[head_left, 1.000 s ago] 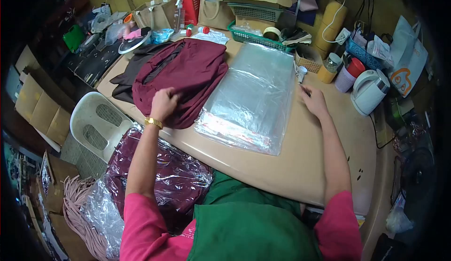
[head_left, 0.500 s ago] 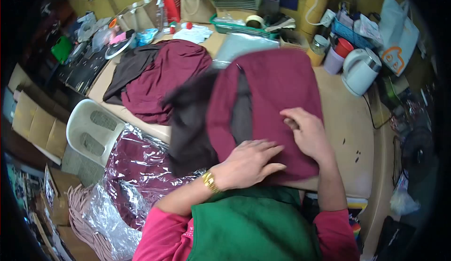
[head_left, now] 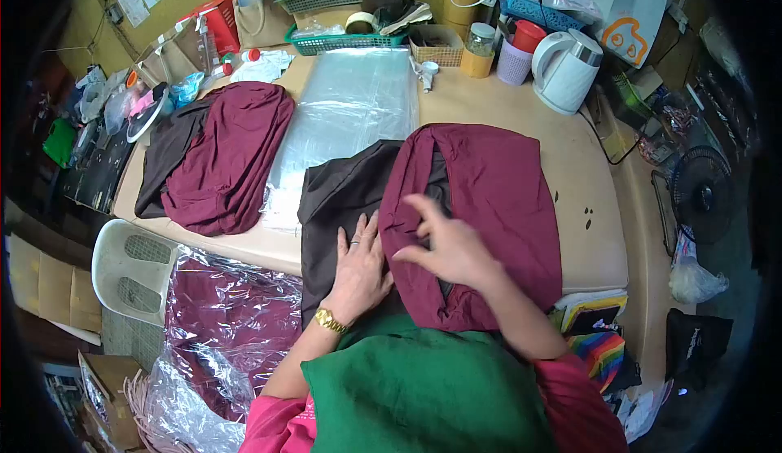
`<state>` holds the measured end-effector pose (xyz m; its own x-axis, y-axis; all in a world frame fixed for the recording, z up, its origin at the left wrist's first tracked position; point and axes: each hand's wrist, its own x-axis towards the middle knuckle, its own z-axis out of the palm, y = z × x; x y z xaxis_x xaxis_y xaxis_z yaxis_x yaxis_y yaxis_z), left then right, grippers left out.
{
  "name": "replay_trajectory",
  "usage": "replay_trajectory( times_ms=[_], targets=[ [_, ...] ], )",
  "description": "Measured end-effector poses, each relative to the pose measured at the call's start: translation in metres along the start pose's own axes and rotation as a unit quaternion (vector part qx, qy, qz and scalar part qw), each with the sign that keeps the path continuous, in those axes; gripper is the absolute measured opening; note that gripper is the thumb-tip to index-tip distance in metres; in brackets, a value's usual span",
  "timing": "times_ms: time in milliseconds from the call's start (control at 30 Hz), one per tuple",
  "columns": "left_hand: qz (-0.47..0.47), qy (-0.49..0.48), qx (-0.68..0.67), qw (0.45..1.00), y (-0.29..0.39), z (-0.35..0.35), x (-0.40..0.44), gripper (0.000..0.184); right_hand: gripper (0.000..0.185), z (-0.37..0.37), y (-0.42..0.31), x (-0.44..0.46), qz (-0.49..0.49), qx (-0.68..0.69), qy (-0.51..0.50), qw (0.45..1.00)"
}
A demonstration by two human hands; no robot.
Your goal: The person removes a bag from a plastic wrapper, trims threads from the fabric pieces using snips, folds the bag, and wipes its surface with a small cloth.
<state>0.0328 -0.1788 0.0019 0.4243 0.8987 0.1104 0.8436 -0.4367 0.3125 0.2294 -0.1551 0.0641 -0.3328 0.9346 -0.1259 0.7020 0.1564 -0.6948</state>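
A maroon garment (head_left: 505, 200) with a black part (head_left: 330, 196) on its left lies folded on the tan table, just in front of my body. My left hand (head_left: 358, 270), with a ring and a gold watch, rests flat on the black fabric, fingers spread, beside the maroon edge. Above the maroon fabric, my right hand (head_left: 448, 249) has thumb and forefinger apart with nothing between them. Whether it touches the cloth I cannot tell. Another maroon and black garment (head_left: 232, 156) lies at the left. Between the two is a stack of clear plastic bags (head_left: 358, 86).
Bagged maroon garments (head_left: 232, 314) lie on a white plastic chair (head_left: 122, 266) at the left. Along the back are a green basket (head_left: 346, 41), a jar (head_left: 479, 50), a purple cup (head_left: 513, 63) and a white kettle (head_left: 568, 72). A black fan (head_left: 700, 188) stands at right.
The garment has settled flat on the table. My left hand has moved left onto the black fabric, and my right hand has moved left across the maroon part. The camera view has shifted right.
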Motion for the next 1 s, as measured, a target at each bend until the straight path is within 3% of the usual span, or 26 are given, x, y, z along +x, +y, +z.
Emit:
replay_trajectory(
  times_ms=[33, 100, 167, 233, 300, 333, 400, 467, 500, 533, 567, 600, 667, 700, 733, 767, 800, 833, 900, 933, 1000],
  targets=[
    [0.001, -0.001, 0.0, 1.0, 0.0, 0.005, -0.001, 0.079, 0.067, 0.03, 0.018, 0.01, -0.119, -0.001, 0.074, 0.99],
    [0.006, 0.019, 0.061, 0.998, -0.002, 0.011, -0.005, 0.079, 0.054, 0.025, 0.033, 0.019, -0.05, 0.186, -0.032, 0.981],
    [-0.017, 0.028, 0.026, 0.999, -0.006, 0.007, -0.009, 0.082, 0.044, -0.019, 0.028, 0.0, -0.036, 0.241, 0.123, 0.962],
    [-0.025, 0.02, 0.029, 0.999, -0.011, 0.004, -0.014, 0.085, 0.043, -0.051, 0.067, -0.01, -0.077, 0.253, 0.315, 0.911],
    [-0.023, 0.047, 0.022, 0.998, -0.006, -0.003, -0.015, 0.079, 0.037, -0.079, 0.117, -0.032, 0.061, 0.129, 0.303, 0.942],
    [-0.034, 0.037, -0.002, 0.999, -0.003, -0.009, -0.014, 0.074, 0.037, -0.079, 0.118, -0.038, 0.062, 0.128, 0.305, 0.942],
    [-0.007, 0.08, -0.07, 0.994, 0.003, -0.014, -0.001, 0.063, 0.031, -0.086, 0.116, -0.046, 0.021, 0.168, 0.445, 0.88],
    [0.037, 0.076, -0.101, 0.991, 0.013, -0.002, 0.012, 0.063, 0.024, -0.095, 0.04, -0.058, 0.024, 0.253, 0.338, 0.906],
    [0.082, 0.076, -0.127, 0.986, 0.021, 0.004, 0.016, 0.063, 0.019, -0.089, 0.028, -0.057, -0.064, 0.326, 0.24, 0.912],
    [0.094, 0.059, -0.035, 0.993, 0.032, 0.005, 0.018, 0.061, 0.017, -0.076, -0.001, -0.048, -0.143, 0.338, 0.16, 0.916],
    [0.116, 0.044, 0.056, 0.991, 0.038, 0.018, 0.019, 0.061, 0.016, -0.063, -0.022, -0.04, -0.047, 0.384, 0.047, 0.921],
    [0.085, -0.067, -0.067, 0.992, 0.031, 0.045, 0.023, 0.063, 0.017, -0.044, -0.034, -0.022, -0.014, 0.43, -0.079, 0.899],
    [0.133, -0.106, -0.127, 0.977, 0.04, 0.048, 0.018, 0.069, 0.022, -0.001, -0.026, 0.028, -0.144, 0.137, -0.138, 0.97],
    [0.134, -0.109, -0.127, 0.977, 0.049, 0.041, 0.013, 0.069, 0.025, 0.021, 0.007, 0.063, -0.213, 0.027, -0.087, 0.973],
    [0.147, -0.028, -0.076, 0.986, 0.055, 0.036, 0.01, 0.067, 0.027, 0.031, 0.029, 0.092, -0.277, -0.085, -0.036, 0.956],
    [0.157, 0.054, -0.024, 0.986, 0.06, 0.031, 0.006, 0.064, 0.03, 0.018, 0.027, 0.107, -0.056, 0.072, -0.01, 0.996],
    [0.191, -0.062, 0.067, 0.977, 0.056, 0.023, -0.001, 0.061, 0.032, 0.004, 0.034, 0.114, -0.086, 0.006, 0.117, 0.989],
    [0.188, -0.06, 0.067, 0.978, 0.052, 0.022, 0.0, 0.061, 0.032, -0.005, 0.044, 0.124, -0.063, 0.017, 0.169, 0.983],
    [0.204, 0.015, -0.076, 0.976, 0.043, 0.021, 0.003, 0.05, 0.031, -0.003, 0.069, 0.128, -0.065, 0.047, 0.15, 0.985],
    [0.171, -0.005, -0.186, 0.968, 0.039, 0.01, 0.011, 0.036, 0.031, -0.003, 0.068, 0.123, -0.065, 0.048, 0.148, 0.986],
    [0.116, -0.017, -0.183, 0.976, 0.028, -0.007, 0.029, 0.031, 0.026, 0.001, 0.067, 0.105, -0.143, 0.024, 0.112, 0.983]
  ],
)
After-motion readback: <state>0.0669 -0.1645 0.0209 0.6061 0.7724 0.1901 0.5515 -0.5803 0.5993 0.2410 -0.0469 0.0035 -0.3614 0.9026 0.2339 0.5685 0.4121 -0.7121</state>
